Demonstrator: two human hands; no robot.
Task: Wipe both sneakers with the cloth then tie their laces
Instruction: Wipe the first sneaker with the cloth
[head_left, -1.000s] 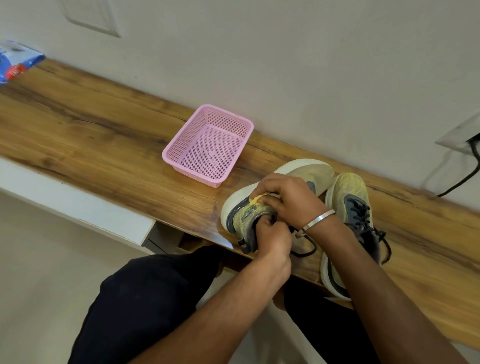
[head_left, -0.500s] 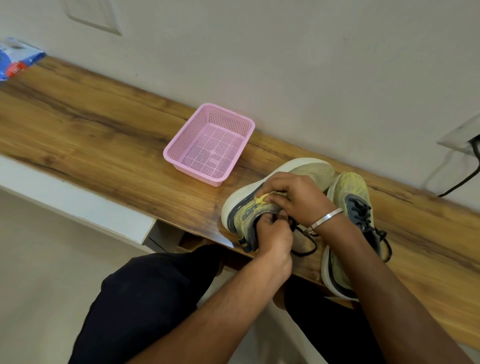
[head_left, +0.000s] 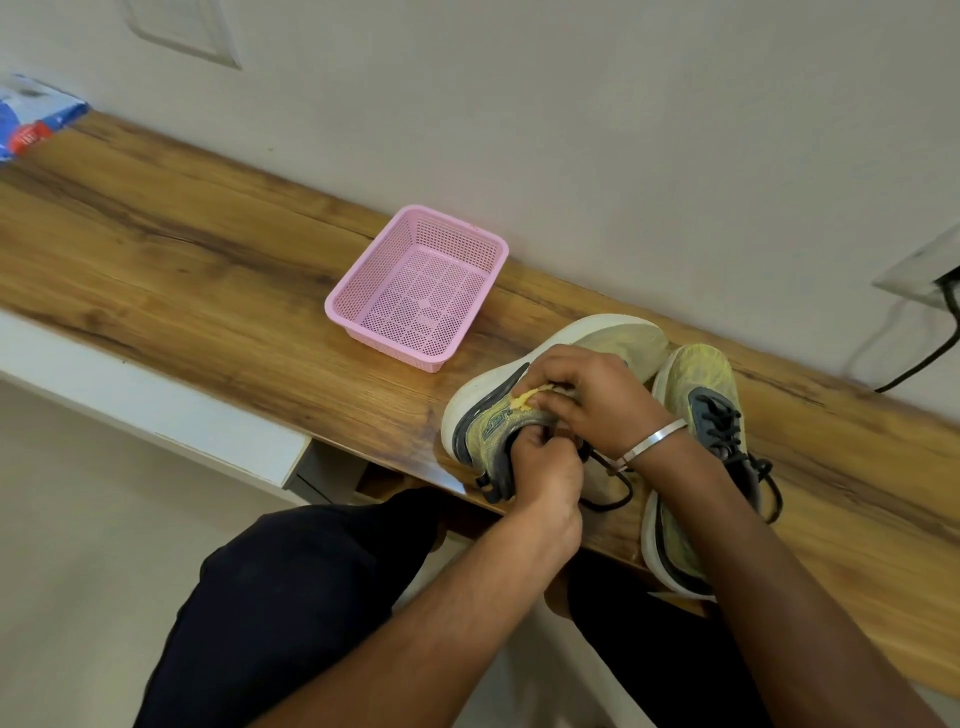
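Yellow-green sneaker (head_left: 485, 423) on its side, toe twd wall, heel twd person.

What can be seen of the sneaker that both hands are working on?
The left sneaker lies tipped on its side on the wooden shelf, thick white sole toward the pink basket. Its upper is yellow-green knit with dark grey trim; a black lace loops loose. The left hand grips its opening; the right hand presses a yellow cloth against it.

A wood-grain surface (head_left: 171, 270) runs along a plain off-white wall (head_left: 571, 130); pale floor (head_left: 78, 545) below, perhaps tiled; socket plate (head_left: 922, 273) at right.
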